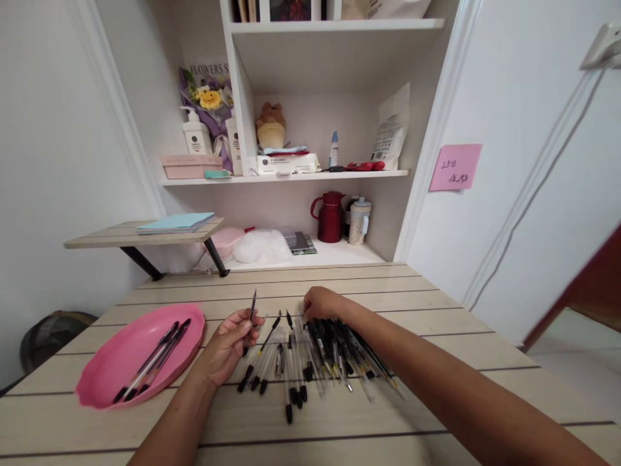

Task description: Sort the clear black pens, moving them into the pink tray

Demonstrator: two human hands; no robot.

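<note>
My left hand [233, 343] is closed in a pinch around a slim pen [253, 304], its dark tip pointing up; the lower part is hidden by the fingers. At the far edge of a spread of pen parts, my right hand [320, 303] has its fingers curled down, and what they grip is hidden. Between and below the hands lie several clear pen barrels [290, 369], black caps [289, 414] and black-tipped refills [274, 323]. Under the right forearm is a dense heap of black pen parts [334, 343]. To the left, a pink tray [189, 323] holds several assembled pens [158, 356].
The slatted wooden table [272, 446] meets a white shelf unit [320, 175] at the back. A small raised shelf [97, 238] with blue paper [177, 222] overhangs the back left. A red jug [330, 220] and a cup [359, 223] stand behind the table.
</note>
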